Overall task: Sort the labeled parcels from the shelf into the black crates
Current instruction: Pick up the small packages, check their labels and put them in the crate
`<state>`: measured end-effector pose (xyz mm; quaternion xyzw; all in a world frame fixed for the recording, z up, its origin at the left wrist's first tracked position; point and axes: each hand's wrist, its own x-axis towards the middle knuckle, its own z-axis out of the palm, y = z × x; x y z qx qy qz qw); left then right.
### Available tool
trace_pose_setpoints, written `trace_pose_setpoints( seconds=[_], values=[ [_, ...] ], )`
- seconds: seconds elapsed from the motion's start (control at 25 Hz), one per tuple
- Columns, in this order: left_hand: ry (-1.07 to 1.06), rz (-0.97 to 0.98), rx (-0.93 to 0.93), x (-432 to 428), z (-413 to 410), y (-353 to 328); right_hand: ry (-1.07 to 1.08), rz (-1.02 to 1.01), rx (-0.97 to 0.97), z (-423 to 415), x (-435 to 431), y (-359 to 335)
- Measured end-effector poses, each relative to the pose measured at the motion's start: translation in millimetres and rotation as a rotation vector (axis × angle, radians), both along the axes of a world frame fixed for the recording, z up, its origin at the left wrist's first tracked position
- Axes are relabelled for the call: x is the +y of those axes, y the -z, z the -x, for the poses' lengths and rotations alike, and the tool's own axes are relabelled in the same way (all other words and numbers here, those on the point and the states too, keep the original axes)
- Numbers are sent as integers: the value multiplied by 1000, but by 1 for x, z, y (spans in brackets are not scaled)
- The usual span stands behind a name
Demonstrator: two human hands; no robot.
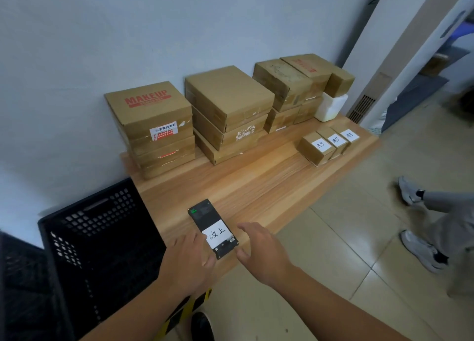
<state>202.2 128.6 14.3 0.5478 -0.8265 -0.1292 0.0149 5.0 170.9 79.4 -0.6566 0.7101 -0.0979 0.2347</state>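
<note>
A flat black parcel [205, 216] with a white handwritten label lies near the front edge of the low wooden shelf [259, 184]. My left hand [189, 257] touches its left side, fingers extended against the label. My right hand [259, 248] hovers just right of it, fingers spread and loosely bent, holding nothing. Three small labeled cardboard parcels [329, 144] sit in a row at the shelf's right end. A black perforated crate [102, 240] stands on the floor left of the shelf, and a second crate [18, 284] shows at the far left edge.
Stacks of larger cardboard boxes [228, 109] line the wall at the back of the shelf, one marked MAKEUP [148, 109]. A white plastic container [331, 106] stands at the right end. Another person's legs and grey shoes [420, 248] are on the tiled floor to the right.
</note>
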Motion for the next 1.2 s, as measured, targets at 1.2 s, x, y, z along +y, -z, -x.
trace_pose_setpoints(
  seconds=[1.2],
  values=[
    [-475, -493, 189, -75, 37, 67, 47, -468, -427, 16, -148, 141]
  ],
)
